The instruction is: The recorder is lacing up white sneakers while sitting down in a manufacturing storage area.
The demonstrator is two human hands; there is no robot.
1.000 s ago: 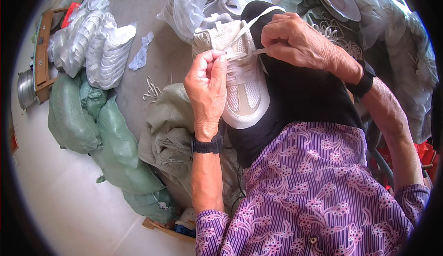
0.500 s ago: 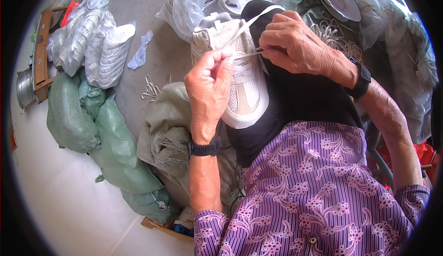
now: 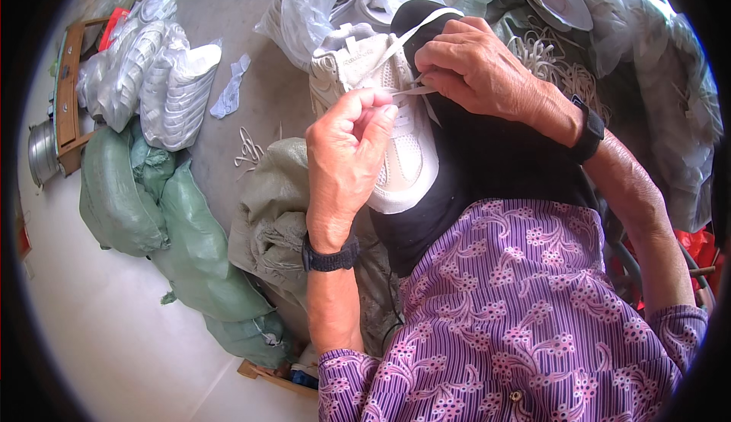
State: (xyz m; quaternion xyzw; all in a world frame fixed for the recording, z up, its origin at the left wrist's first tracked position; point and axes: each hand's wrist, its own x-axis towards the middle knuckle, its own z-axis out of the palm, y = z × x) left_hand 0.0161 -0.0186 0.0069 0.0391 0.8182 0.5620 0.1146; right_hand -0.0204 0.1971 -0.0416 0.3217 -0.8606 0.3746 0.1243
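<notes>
A white sneaker point(image 3: 406, 163) with mesh panels rests on my black-clad leg, its toe toward me. Over its tongue, my left hand point(image 3: 346, 152) pinches a white shoelace point(image 3: 409, 91) between thumb and forefinger. To the right of the shoe, my right hand point(image 3: 476, 68) is closed on the same lace, which stretches between the two hands. A loop of it also runs up past the right knuckles. Part of the lacing is hidden behind my left fingers.
Stacks of white shoe parts in clear plastic point(image 3: 179, 95) lie at the left beside a wooden drawer unit point(image 3: 70, 79). Below are green sacks point(image 3: 198, 239) and a beige sack point(image 3: 266, 224). A pile of loose laces point(image 3: 544, 57) and plastic-wrapped shoe parts point(image 3: 662, 79) sit at the right.
My left hand has shifted slightly right across the laces, while my right hand has moved a little left. The two hands are now closer together.
</notes>
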